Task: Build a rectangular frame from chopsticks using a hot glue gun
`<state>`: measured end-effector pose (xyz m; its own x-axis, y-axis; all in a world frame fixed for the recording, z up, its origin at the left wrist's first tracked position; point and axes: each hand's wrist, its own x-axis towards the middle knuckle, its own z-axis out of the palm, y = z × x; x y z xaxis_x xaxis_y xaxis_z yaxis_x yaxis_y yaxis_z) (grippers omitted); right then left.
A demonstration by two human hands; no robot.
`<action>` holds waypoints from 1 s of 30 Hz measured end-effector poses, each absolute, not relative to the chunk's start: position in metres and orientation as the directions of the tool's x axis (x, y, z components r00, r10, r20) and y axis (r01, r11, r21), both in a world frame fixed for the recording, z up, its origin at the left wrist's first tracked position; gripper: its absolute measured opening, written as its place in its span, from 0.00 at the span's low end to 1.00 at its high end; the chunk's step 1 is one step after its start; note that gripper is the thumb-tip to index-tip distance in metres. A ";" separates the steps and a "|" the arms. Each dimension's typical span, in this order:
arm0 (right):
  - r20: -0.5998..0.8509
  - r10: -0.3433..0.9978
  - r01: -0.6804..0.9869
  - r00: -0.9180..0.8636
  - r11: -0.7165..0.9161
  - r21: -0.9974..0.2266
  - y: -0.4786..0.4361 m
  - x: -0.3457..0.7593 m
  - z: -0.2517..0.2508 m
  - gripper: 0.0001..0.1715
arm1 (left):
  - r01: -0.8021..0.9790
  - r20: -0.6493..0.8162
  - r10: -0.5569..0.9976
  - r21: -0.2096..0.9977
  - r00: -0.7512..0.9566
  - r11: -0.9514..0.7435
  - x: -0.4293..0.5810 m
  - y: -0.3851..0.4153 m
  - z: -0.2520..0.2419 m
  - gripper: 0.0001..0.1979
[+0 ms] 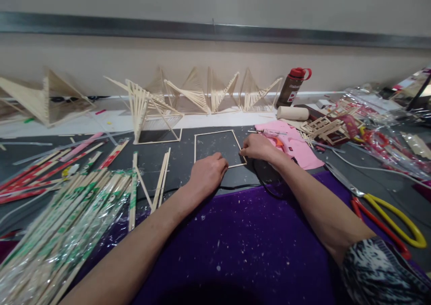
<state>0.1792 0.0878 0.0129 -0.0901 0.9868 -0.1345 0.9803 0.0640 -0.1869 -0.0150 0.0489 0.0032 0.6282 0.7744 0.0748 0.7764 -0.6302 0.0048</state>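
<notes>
A four-sided frame of thin wooden sticks (195, 148) lies flat on the dark grey tabletop. At its near left corner, my left hand (209, 172) rests with curled fingers, hiding that corner and part of the near stick. My right hand (257, 147) pinches the right-hand stick close to the near right corner. Just right of that hand, a pink glue gun (282, 140) lies on a pink cloth (308, 154), partly hidden. Loose wooden sticks (162, 179) lie to the left of my left hand.
Several twisted stick structures (186, 92) stand along the wall. Plastic-wrapped chopsticks (90, 211) cover the left side. Large scissors (362, 193) lie right, near a bottle (291, 88), a wooden cylinder (292, 113) and plastic packaging. Purple cloth (235, 242) covers the near edge; a black cable (240, 186) crosses behind.
</notes>
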 end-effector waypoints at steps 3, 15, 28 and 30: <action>-0.133 0.987 0.981 -0.087 0.061 -0.184 0.087 0.178 0.013 0.13 | 0.780 0.085 0.777 -0.018 0.624 -0.625 -0.014 0.049 0.002 0.16; -0.135 0.990 0.989 -0.037 0.018 -0.144 0.085 0.173 0.012 0.15 | 0.787 0.115 0.780 -0.039 0.615 -0.615 -0.011 0.048 -0.001 0.15; -0.129 0.991 0.985 -0.024 0.001 -0.173 0.082 0.174 0.012 0.14 | 0.808 0.163 0.793 -0.049 0.586 -0.587 -0.008 0.046 -0.004 0.14; -0.179 0.983 0.974 -0.049 0.008 -0.225 0.081 0.179 0.015 0.16 | 0.802 0.161 0.787 -0.048 0.595 -0.596 -0.009 0.046 -0.004 0.14</action>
<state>0.1789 0.0805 0.0151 -0.0491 0.9827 -0.1785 0.9744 0.0079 -0.2245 -0.0086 0.0455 -0.0038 0.5950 0.7874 0.1611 0.8017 -0.5958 -0.0483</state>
